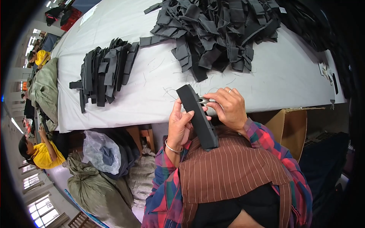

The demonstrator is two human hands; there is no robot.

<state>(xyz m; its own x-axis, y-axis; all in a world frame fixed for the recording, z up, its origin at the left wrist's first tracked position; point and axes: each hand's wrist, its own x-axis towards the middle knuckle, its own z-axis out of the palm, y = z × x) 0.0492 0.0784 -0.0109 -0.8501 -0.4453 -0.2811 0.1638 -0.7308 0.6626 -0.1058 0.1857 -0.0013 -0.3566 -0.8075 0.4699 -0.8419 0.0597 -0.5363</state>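
Note:
A long dark grey strip of stiff fabric (195, 117) is held at a tilt over the table's near edge, its lower end close to my striped brown apron. My left hand (179, 127) grips it from the left, thumb on the front face and fingers behind. At its right edge my right hand (231, 107) pinches small metal thread snips (204, 101), mostly covered by the fingers. Their tips touch or nearly touch the fabric edge; exactly where is too small to tell. A ring and a bracelet are on my hands.
A large loose heap of similar grey strips (213, 34) covers the far middle of the white-covered table (152, 91). A neater stack (106, 72) lies left. Loose threads are scattered around. A cardboard box (285, 127) stands right; sacks (95, 190) sit left. Two people in yellow work farther left.

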